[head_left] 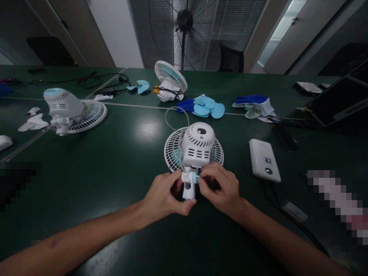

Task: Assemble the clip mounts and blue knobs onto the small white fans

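A small white fan point(198, 143) lies face down on the green table, its round grille under the motor housing and its clip end toward me. My left hand point(169, 195) grips the white clip bracket point(188, 189) from the left, with the thumb at its near end. From the right, my right hand point(220, 186) pinches a light-blue knob point(196, 177) on the side of the bracket's joint. Some of the fingers are hidden behind the bracket and the fan. A grey cord point(166, 119) loops out behind the housing.
Beyond the fan lie light-blue fan blades point(208, 107) and blue-and-white gloves point(255, 105). Another small fan point(171, 82) stands at the back; one more point(69, 111) rests at left. A white power bank point(264, 160) with a cable is at right, near a dark frame point(342, 96).
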